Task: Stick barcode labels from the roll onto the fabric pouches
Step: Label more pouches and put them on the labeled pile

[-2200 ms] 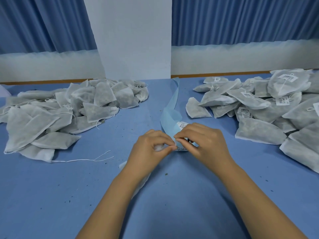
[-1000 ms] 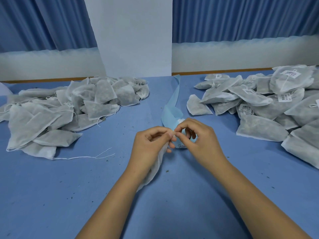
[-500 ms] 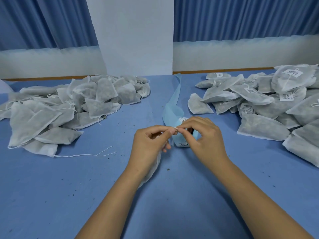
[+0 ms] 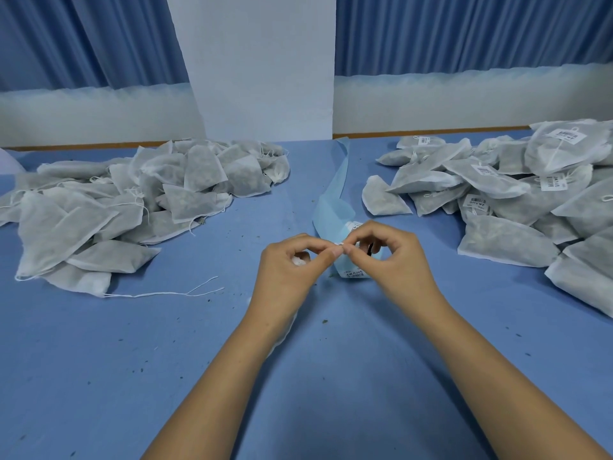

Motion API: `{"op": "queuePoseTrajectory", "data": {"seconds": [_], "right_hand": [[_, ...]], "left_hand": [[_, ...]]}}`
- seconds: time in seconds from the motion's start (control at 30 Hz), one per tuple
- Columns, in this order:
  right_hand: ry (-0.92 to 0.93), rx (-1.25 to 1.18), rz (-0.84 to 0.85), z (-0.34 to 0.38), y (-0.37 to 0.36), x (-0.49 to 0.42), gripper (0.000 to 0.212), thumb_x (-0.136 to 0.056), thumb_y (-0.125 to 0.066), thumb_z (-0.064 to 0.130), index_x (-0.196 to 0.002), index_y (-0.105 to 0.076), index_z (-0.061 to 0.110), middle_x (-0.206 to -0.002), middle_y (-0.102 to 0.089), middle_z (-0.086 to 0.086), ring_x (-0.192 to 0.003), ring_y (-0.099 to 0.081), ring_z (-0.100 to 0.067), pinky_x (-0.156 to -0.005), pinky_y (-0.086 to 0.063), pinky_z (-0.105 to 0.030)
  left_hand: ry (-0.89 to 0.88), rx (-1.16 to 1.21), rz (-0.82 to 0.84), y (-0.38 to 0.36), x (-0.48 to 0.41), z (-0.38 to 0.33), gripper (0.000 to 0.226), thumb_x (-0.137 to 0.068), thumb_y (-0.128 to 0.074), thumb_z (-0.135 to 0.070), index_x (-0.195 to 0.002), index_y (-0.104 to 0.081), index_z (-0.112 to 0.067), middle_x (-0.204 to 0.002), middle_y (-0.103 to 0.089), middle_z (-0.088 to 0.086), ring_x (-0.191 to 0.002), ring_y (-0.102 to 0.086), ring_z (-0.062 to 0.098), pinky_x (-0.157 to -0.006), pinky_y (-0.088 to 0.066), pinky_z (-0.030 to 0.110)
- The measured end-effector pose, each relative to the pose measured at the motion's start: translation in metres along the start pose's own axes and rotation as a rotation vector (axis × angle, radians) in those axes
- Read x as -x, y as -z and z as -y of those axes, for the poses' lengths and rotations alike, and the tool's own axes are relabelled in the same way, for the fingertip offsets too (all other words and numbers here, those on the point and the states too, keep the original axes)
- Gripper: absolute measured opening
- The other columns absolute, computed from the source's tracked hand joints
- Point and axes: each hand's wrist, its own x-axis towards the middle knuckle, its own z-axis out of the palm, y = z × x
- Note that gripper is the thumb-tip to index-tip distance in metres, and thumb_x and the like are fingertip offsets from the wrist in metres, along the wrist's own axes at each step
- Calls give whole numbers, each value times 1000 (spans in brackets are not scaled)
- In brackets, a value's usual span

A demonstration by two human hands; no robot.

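**Desk editor:** What could spoil it from here?

**Caption writer:** Your own grip, I judge. Both sets of fingers (image 4: 335, 251) meet tip to tip on a small white label (image 4: 340, 243). If the sticky face folds on itself or clings to your skin, it will go onto the cloth creased or crooked. The pouch (image 4: 300, 259) is also bunched in your left hand (image 4: 288, 273), which leaves little flat cloth to press against.

**Desk editor:** And where does everything sit?

**Caption writer:** Your right hand (image 4: 398, 263) pinches the label between thumb and forefinger, its other fingers loosely curled. The left hand's thumb and forefinger touch the same spot, with the pouch tucked under the palm. The roll (image 4: 352, 271) rests on the desk (image 4: 166, 360) just behind your fingertips, its backing strip (image 4: 338, 194) trailing away. The unlabelled heap (image 4: 126, 200) lies to your left and the labelled heap (image 4: 517, 200) to your right, both well apart.
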Motion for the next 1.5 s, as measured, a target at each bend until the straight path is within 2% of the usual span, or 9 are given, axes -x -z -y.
{"op": "queuePoseTrajectory", "data": {"seconds": [0.4, 0.53, 0.73, 0.87, 0.97, 1.03, 1.13, 1.37, 1.5], "right_hand": [[-220, -188, 72, 0, 2, -1, 19, -83, -62, -3, -69, -64, 10, -72, -58, 1, -70, -43, -21, -68, -35, -28], [-296, -263, 30, 2, 5, -2, 21, -87, -57, 1, -71, -62, 13, -67, -56, 8, -65, -47, -6, -65, -37, -15], [-434, -689, 10, -2, 13, -10, 14, -85, -55, 9, -73, -62, 10, -69, -53, 3, -58, -38, -9, -56, -26, -23], [-476, -844, 33, -5, 13, -11, 20, -79, -53, 11, -64, -65, 14, -69, -50, 2, -59, -39, -10, -56, -26, -22], [-499, -955, -25, -5, 12, -12, 12, -84, -48, 8, -74, -53, 10, -69, -47, 2, -61, -40, -11, -55, -30, -20], [-433, -964, -128, -5, 13, -13, 17, -92, -45, 5, -77, -52, 9, -68, -52, 2, -64, -46, -12, -59, -38, -19], [-236, -926, -211, 0, 10, -10, 16, -95, -44, 5, -84, -56, 7, -79, -61, 0, -73, -59, -14, -71, -48, -21], [-52, -913, -133, 10, -5, 1, 11, -96, -42, 6, -89, -51, 5, -96, -69, -1, -93, -66, -17, -86, -49, -21], [-32, -834, -9, 13, -11, 7, 9, -91, -45, 2, -87, -54, 2, -93, -69, -4, -90, -66, -21, -85, -49, -25]], "left_hand": [[32, -108, -1, 3, -2, 2, 18, -84, -71, -16, -69, -70, -25, -67, -63, -7, -56, -41, 17, -55, -33, 24], [23, -69, 3, 5, -3, 4, 10, -84, -73, -23, -74, -75, -26, -66, -62, -8, -61, -47, 14, -61, -39, 21], [24, -23, -69, 9, -5, 1, 11, -84, -75, -19, -73, -76, -22, -53, -30, 2, -57, -28, 11, -56, -30, 9], [32, -59, -76, 10, -6, -5, 13, -82, -75, -17, -70, -76, -20, -62, -35, 24, -61, -30, 14, -55, -32, 10], [66, -58, -65, 12, -5, -5, 13, -83, -74, -15, -70, -74, -17, -55, -41, 10, -53, -33, 9, -52, -31, 11], [89, -112, -40, 15, -6, -4, 12, -86, -71, -12, -74, -72, -15, -58, -57, -7, -54, -49, 5, -56, -38, 9], [107, -153, -21, 22, -11, -3, 5, -89, -68, -12, -84, -68, -15, -80, -73, -1, -77, -71, 11, -76, -48, 15], [122, -260, -97, 27, -12, -3, 14, -96, -59, -25, -87, -70, -24, -86, -75, -10, -85, -69, 6, -72, -48, 16], [219, 169, -160, 22, -13, -8, 31, -103, -46, -23, -100, -62, 4, -97, -76, 4, -96, -72, 17, -81, -55, 25]]}}
